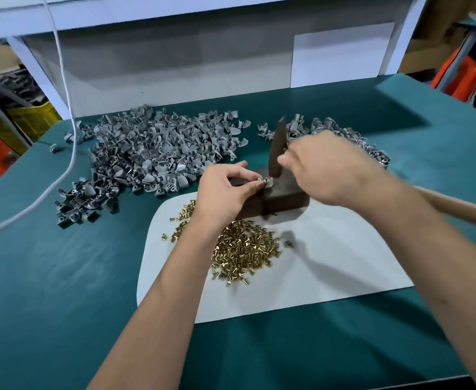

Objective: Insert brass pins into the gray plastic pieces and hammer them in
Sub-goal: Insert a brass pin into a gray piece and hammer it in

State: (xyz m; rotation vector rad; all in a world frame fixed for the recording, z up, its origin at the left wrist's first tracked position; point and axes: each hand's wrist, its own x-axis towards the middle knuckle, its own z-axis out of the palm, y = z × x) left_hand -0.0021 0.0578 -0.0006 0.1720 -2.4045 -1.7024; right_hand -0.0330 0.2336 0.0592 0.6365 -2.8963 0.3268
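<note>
My left hand point(225, 190) pinches a small gray plastic piece point(265, 182) on top of a dark metal block point(283, 199). My right hand point(324, 170) grips a hammer, blurred by motion; its dark head point(276, 149) hangs just above the piece and its wooden handle point(456, 206) runs off to the right. Loose brass pins point(245, 251) lie heaped on a white sheet point(329, 266) under my left wrist. A big heap of gray pieces point(152, 153) lies at the back left. A smaller heap point(329, 130) lies behind my right hand.
The bench has a teal cover point(48, 277). A white cable point(70, 142) hangs down at the left and trails across the bench. A white back panel point(174, 66) closes the far side. Yellow and orange crates stand beyond the bench edges.
</note>
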